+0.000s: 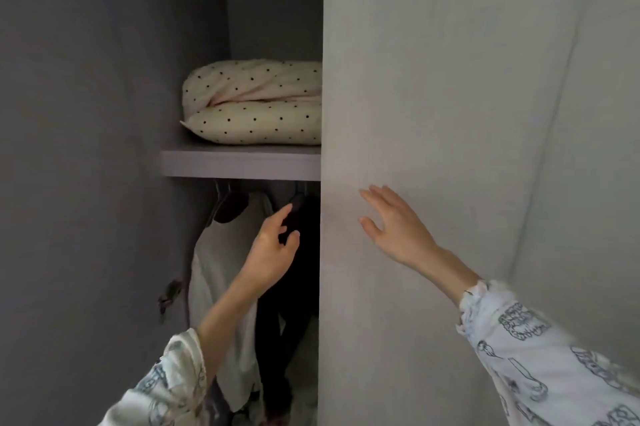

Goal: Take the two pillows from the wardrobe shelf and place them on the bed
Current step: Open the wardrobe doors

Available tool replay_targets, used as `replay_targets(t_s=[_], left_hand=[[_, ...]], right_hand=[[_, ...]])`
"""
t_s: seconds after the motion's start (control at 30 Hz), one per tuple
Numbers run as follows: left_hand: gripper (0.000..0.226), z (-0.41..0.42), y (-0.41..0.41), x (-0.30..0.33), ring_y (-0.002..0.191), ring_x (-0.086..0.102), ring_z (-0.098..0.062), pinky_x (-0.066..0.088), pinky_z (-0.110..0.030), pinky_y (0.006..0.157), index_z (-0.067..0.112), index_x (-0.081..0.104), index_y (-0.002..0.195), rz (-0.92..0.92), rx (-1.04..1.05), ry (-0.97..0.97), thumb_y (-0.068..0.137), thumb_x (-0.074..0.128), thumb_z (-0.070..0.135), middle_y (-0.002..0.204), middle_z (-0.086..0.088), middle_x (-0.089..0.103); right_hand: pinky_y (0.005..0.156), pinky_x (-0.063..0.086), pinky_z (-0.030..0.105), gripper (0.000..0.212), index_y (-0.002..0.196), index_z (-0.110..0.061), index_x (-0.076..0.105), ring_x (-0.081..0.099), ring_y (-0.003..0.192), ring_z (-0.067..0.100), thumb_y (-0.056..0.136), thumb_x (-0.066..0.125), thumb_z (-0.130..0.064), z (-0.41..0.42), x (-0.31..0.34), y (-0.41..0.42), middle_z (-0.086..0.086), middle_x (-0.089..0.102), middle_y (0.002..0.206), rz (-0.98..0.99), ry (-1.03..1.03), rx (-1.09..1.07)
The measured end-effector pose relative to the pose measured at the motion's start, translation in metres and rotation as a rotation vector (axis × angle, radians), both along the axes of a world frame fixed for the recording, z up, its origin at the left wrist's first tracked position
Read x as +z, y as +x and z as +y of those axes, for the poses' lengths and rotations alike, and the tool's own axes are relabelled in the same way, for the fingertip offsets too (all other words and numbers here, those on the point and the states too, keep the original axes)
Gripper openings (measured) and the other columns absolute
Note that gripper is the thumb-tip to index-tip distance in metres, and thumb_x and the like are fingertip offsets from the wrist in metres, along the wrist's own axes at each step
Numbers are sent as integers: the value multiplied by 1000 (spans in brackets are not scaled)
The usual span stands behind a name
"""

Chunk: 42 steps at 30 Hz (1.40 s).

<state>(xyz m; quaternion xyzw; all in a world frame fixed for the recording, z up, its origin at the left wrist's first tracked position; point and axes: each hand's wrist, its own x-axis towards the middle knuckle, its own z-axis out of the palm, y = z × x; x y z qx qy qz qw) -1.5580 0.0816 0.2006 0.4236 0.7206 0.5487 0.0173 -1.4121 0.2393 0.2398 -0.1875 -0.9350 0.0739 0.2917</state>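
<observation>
Dim grey wardrobe interior [104, 114], pale door [433, 79], clothes [221, 252] hanging, perhaps shirts.

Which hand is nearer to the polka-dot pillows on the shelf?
Left. The left hand is raised below the shelf, under the pillows. The right hand is lower right of them, open against the wardrobe door.

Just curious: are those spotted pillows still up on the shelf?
Yes. Both pillows lie stacked on the shelf; neither hand touches them.
</observation>
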Motion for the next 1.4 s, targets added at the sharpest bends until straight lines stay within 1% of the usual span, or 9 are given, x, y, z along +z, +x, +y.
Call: replay_targets(t_s=[0.13, 0.3, 0.37, 0.47, 0.63, 0.87, 1.0, 1.13, 1.4], left_hand=[[62, 44, -22, 23, 138, 29, -19, 27, -28, 108, 17, 14, 147, -24, -148, -14, 94, 45, 11, 155, -5, 21], [70, 84, -43, 51, 141, 23, -20, 23, -36, 114, 24, 9, 149, -148, -313, 1, 92, 49, 17, 158, -1, 12], [69, 94, -44, 54, 135, 34, -19, 36, -42, 109, 28, 15, 147, -216, -407, 34, 89, 48, 8, 153, -2, 24], [69, 99, -41, 50, 116, 48, -2, 47, -25, 91, 41, 31, 132, -232, -490, 99, 83, 42, -6, 133, 10, 47], [63, 90, -39, 43, 117, 52, -16, 48, -36, 94, 35, 40, 132, -300, -444, 142, 84, 44, -5, 129, -1, 51], [62, 51, -16, 41, 102, 63, -5, 51, -23, 75, 30, 48, 130, -335, -477, 139, 82, 38, -9, 117, 5, 63], [60, 24, 13, 35, 104, 63, -5, 51, -27, 81, 36, 50, 127, -344, -489, 166, 85, 38, -5, 118, 6, 64], [70, -5, 53, 31, 108, 62, -9, 51, -33, 84, 42, 54, 122, -364, -528, 177, 65, 41, 2, 116, 7, 65], [77, -43, 131, 30, 116, 56, -8, 52, -34, 90, 34, 42, 135, -330, -632, 108, 64, 41, 3, 125, 6, 58]], right_hand=[[116, 12, 49, 65, 149, -29, 7, -3, 147, 26, 95, 40, -43, 23, 5, -15, 3, -4, 160, -65, 184, -200], [113, 12, 58, 72, 148, -34, 1, -17, 145, 26, 92, 43, -49, 46, 7, -33, -1, -21, 157, -116, 255, -352], [112, 16, 61, 74, 148, -35, -2, -20, 144, 26, 91, 44, -49, 51, 0, -37, -5, -32, 151, -134, 268, -410], [110, 18, 61, 76, 148, -34, -4, -21, 144, 27, 92, 45, -44, 54, -6, -41, -8, -40, 143, -114, 290, -440], [111, 17, 58, 72, 149, -32, 2, -19, 144, 27, 93, 46, -38, 46, -7, -40, -6, -27, 152, -45, 190, -368], [106, 6, 21, 70, 149, -26, 6, -22, 143, 22, 94, 50, -27, 11, -20, -18, -14, -27, 145, 141, -78, -144], [110, 4, 22, 71, 149, -30, 3, -18, 144, 20, 95, 48, -20, -22, -35, 5, -17, -31, 142, 128, -230, -77], [112, 10, 22, 75, 148, -34, -2, -11, 145, 13, 95, 48, -17, -52, -49, 40, -19, -33, 142, 117, -345, 5], [113, 11, 20, 69, 147, -38, 3, 4, 140, 0, 96, 46, -17, -98, -64, 120, -14, -12, 157, 96, -564, 71]])
